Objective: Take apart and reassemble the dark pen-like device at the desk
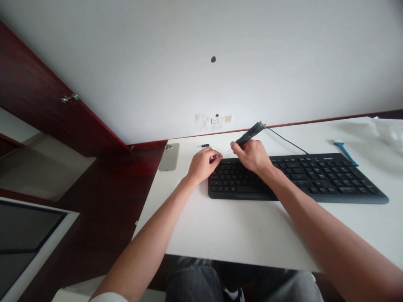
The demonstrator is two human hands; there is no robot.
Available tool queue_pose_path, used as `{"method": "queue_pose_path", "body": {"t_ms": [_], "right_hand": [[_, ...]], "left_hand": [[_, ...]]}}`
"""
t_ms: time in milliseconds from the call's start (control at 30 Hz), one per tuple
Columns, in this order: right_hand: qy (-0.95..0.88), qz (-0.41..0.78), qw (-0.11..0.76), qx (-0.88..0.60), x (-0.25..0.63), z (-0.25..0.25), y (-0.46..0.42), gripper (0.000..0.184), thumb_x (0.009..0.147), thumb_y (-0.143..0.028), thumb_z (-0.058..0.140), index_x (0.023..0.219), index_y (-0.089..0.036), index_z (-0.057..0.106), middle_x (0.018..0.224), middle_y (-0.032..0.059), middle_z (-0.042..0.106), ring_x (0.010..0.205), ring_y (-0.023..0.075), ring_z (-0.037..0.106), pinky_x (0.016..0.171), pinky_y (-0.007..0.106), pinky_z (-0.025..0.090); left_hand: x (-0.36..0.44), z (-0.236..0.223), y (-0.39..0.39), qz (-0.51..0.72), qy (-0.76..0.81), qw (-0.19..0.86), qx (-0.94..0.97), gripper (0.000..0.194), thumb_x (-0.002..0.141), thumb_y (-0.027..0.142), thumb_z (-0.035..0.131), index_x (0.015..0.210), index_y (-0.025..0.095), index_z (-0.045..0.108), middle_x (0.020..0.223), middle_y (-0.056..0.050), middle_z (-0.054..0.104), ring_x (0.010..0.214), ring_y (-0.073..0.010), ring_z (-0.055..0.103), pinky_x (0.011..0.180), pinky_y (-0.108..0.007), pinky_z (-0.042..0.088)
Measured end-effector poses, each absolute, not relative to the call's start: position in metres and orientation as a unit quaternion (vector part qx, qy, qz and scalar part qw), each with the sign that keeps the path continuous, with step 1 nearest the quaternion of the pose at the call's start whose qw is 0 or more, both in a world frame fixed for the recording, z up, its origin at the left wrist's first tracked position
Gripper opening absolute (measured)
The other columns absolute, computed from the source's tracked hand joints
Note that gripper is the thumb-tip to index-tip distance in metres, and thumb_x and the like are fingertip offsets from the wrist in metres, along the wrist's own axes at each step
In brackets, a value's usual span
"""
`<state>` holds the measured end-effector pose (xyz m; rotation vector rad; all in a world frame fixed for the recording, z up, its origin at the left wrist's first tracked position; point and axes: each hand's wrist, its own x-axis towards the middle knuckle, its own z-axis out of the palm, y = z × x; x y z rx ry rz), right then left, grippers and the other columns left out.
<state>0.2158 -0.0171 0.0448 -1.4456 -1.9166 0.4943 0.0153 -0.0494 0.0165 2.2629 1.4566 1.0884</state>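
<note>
Head view: a black object [251, 133] is being held tilted near the back edge of a keyboard [317, 176].
It is being gripped by the closed right hand [254, 154]; the left hand [202, 163] is being held narrow at the keyboard's left back corner, any pinched item being too small to tell. The keyboard is being supported by a white desk [239, 235].

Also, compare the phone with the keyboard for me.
The phone is pale and small; the keyboard is black and far larger. The phone stands lengthwise away from the person, while the keyboard runs side to side. The phone lies back up, its camera lenses showing; the keyboard lies keys up. Both rest on the white desk.
</note>
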Motion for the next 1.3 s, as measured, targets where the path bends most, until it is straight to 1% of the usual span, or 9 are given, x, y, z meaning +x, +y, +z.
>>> {"method": "queue_pose_path", "body": {"t_ms": [67, 133, 267, 400, 500, 667, 833, 1133, 1300], "right_hand": [[-0.737, 0.182, 0.315, -0.57, 0.214, 0.044, -0.018, 0.049, 0.093, -0.041, 0.053, 0.05, -0.024, 0.037, 0.048, 0.0024, 0.046, 0.049, 0.0145, 0.037, 0.058, 0.034, 0.028], [-0.742, 0.169, 0.289, -0.581, 0.212, 0.043, -0.019, 0.049, 0.093, -0.041, 0.054, 0.05, -0.025, 0.037, 0.049, 0.0034, 0.047, 0.049, 0.0149, 0.035, 0.058, 0.034, 0.026], [-0.749, 0.149, 0.241, -0.599, 0.209, 0.042, -0.022, 0.044, 0.094, -0.042, 0.052, 0.054, -0.023, 0.051, 0.058, 0.0105, 0.059, 0.054, 0.0187, 0.047, 0.06, 0.033, 0.027], [-0.748, 0.149, 0.21, -0.611, 0.207, 0.044, -0.023, 0.045, 0.096, -0.044, 0.049, 0.062, -0.019, 0.065, 0.068, 0.0165, 0.069, 0.062, 0.0234, 0.06, 0.061, 0.033, 0.031], [-0.755, 0.129, 0.196, -0.612, 0.205, 0.046, -0.026, 0.047, 0.097, -0.046, 0.047, 0.068, -0.017, 0.071, 0.074, 0.0188, 0.073, 0.068, 0.0258, 0.065, 0.063, 0.034, 0.033], [-0.769, 0.07, 0.164, -0.614, 0.203, 0.048, -0.031, 0.051, 0.097, -0.049, 0.046, 0.074, -0.014, 0.076, 0.079, 0.0216, 0.075, 0.07, 0.0291, 0.069, 0.061, 0.034, 0.033], [-0.772, 0.062, 0.138, -0.617, 0.201, 0.048, -0.034, 0.054, 0.099, -0.05, 0.044, 0.079, -0.012, 0.077, 0.081, 0.0223, 0.076, 0.073, 0.0294, 0.07, 0.062, 0.034, 0.035], [-0.774, 0.084, 0.138, -0.612, 0.199, 0.044, -0.033, 0.052, 0.101, -0.05, 0.045, 0.072, -0.016, 0.071, 0.077, 0.0198, 0.072, 0.07, 0.028, 0.066, 0.062, 0.034, 0.034], [-0.777, 0.094, 0.138, -0.607, 0.2, 0.046, -0.034, 0.05, 0.101, -0.05, 0.046, 0.075, -0.016, 0.071, 0.077, 0.0204, 0.071, 0.071, 0.0292, 0.066, 0.061, 0.035, 0.034]], "left_hand": [[0.015, 0.016, -0.049, 0.363, 0.503, 0.121, 0.775, 0.011, 0.096, 0.022, 0.069, 0.096, 0.022, 0.079, 0.093, -0.003, 0.074, 0.082, -0.0165, 0.067, 0.077, -0.031, 0.051], [0.014, 0.015, -0.049, 0.349, 0.508, 0.128, 0.777, 0.012, 0.096, 0.024, 0.069, 0.097, 0.022, 0.08, 0.094, -0.003, 0.075, 0.081, -0.0165, 0.067, 0.077, -0.031, 0.052], [0.014, 0.013, -0.049, 0.326, 0.515, 0.14, 0.78, 0.014, 0.097, 0.03, 0.068, 0.094, 0.023, 0.08, 0.094, -0.003, 0.075, 0.079, -0.0167, 0.067, 0.077, -0.032, 0.053], [0.014, 0.012, -0.049, 0.319, 0.517, 0.141, 0.782, 0.016, 0.098, 0.03, 0.066, 0.093, 0.023, 0.08, 0.094, -0.003, 0.075, 0.08, -0.0173, 0.068, 0.079, -0.032, 0.053], [0.015, 0.013, -0.05, 0.316, 0.518, 0.132, 0.784, 0.014, 0.097, 0.028, 0.067, 0.093, 0.023, 0.079, 0.093, -0.003, 0.075, 0.081, -0.0178, 0.068, 0.078, -0.032, 0.053], [0.016, 0.014, -0.05, 0.309, 0.52, 0.127, 0.786, 0.012, 0.096, 0.026, 0.067, 0.095, 0.022, 0.078, 0.093, -0.004, 0.075, 0.081, -0.0181, 0.068, 0.076, -0.031, 0.053], [0.016, 0.013, -0.05, 0.304, 0.52, 0.122, 0.789, 0.013, 0.098, 0.027, 0.065, 0.095, 0.021, 0.077, 0.093, -0.004, 0.074, 0.082, -0.0184, 0.068, 0.077, -0.031, 0.053], [0.016, 0.012, -0.049, 0.303, 0.518, 0.117, 0.792, 0.014, 0.097, 0.025, 0.064, 0.094, 0.021, 0.076, 0.091, -0.005, 0.073, 0.081, -0.0192, 0.067, 0.076, -0.032, 0.052], [0.015, 0.012, -0.049, 0.302, 0.518, 0.122, 0.791, 0.013, 0.096, 0.023, 0.064, 0.094, 0.021, 0.077, 0.092, -0.005, 0.073, 0.08, -0.0191, 0.066, 0.076, -0.032, 0.052]]}}
